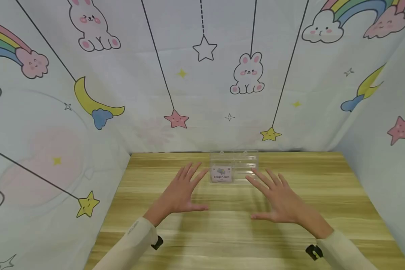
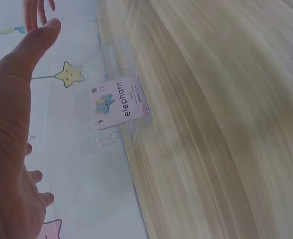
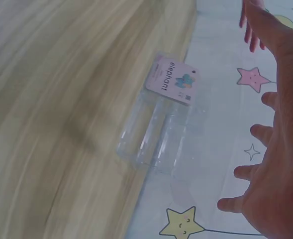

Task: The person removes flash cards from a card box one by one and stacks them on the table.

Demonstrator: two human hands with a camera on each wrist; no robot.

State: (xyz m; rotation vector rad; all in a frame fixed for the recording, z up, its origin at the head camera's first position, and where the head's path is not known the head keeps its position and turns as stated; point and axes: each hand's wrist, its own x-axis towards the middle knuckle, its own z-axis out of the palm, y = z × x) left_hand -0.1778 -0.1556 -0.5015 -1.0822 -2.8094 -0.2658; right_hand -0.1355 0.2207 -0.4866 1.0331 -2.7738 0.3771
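A clear plastic rack with stepped compartments (image 1: 245,158) stands at the back of the wooden table. In its left part sits a pink-white card printed "elephant" (image 1: 221,174) with a small elephant picture; the right part shows bare clear steps (image 3: 153,134). My left hand (image 1: 179,193) hovers above the table in front and to the left of the rack, fingers spread, holding nothing. To the right, my right hand (image 1: 281,200) is held up the same way, fingers spread and nothing in it. Whether the card is single or a stack cannot be told.
The wood-grain table (image 1: 229,240) runs back to a white cloth wall (image 1: 202,93) printed with rabbits, stars and moons. Similar cloth hangs on the left side (image 1: 37,157) and the right side (image 1: 374,150). A black band (image 1: 157,242) shows at the left cuff.
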